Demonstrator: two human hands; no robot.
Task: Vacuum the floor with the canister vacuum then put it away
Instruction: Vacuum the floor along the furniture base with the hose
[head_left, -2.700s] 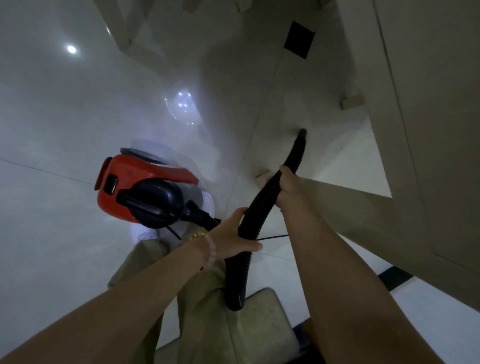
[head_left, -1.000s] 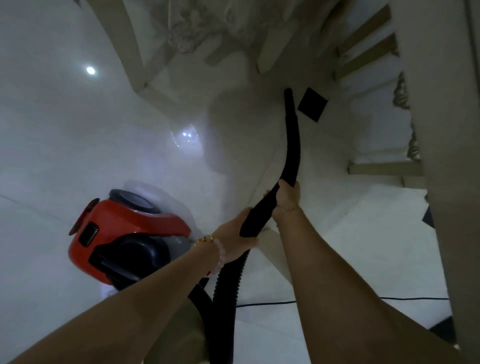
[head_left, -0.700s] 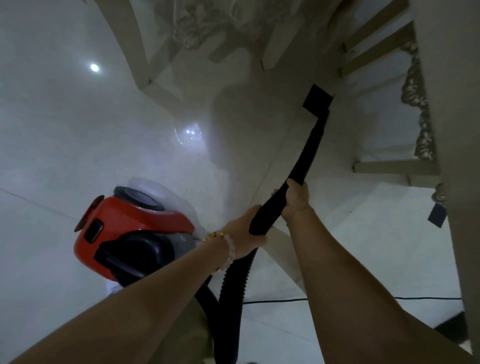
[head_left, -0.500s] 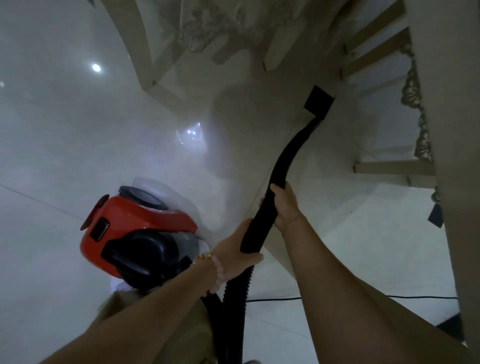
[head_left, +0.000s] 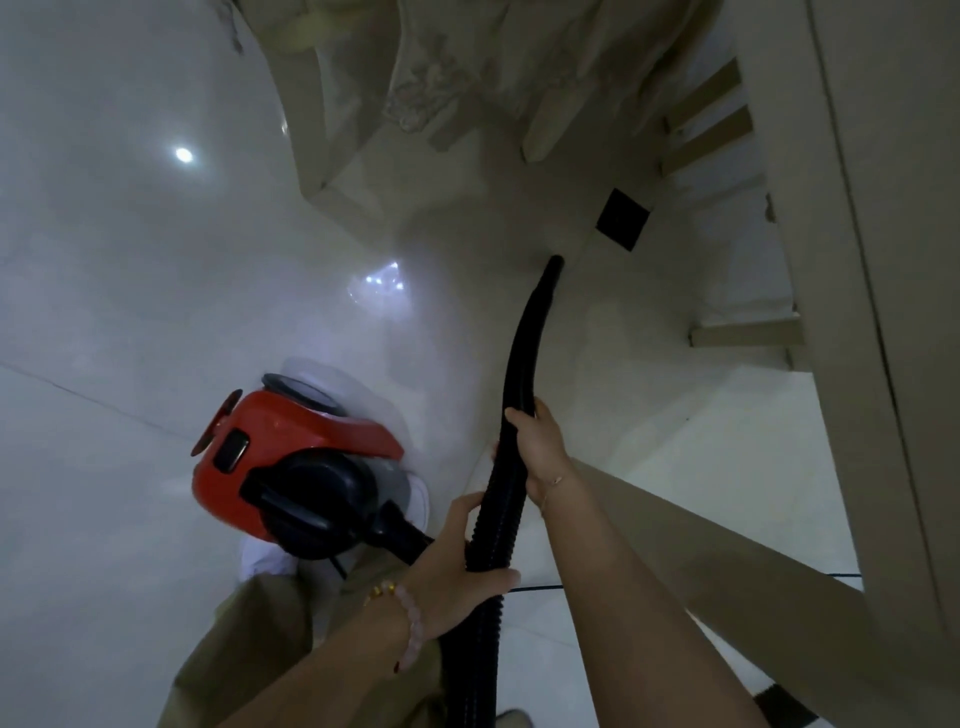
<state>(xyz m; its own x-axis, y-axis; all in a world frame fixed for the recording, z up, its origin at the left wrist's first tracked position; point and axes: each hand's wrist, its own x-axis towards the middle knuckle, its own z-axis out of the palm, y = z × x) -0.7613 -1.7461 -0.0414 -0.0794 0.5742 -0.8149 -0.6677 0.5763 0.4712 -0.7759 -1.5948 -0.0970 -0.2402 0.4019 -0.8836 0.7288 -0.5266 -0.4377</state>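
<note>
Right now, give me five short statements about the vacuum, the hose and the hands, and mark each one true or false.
1. The left hand and the right hand both grip the hose. True.
2. The canister vacuum has a blue body. False: the body is red, with a black front.
3. The nozzle tip lies on the black floor tile. False: the tip stops short of the tile, over pale floor.
4. A beaded bracelet is on the left wrist. True.
5. The right hand holds the hose nearer the nozzle tip than the left hand does. True.
</note>
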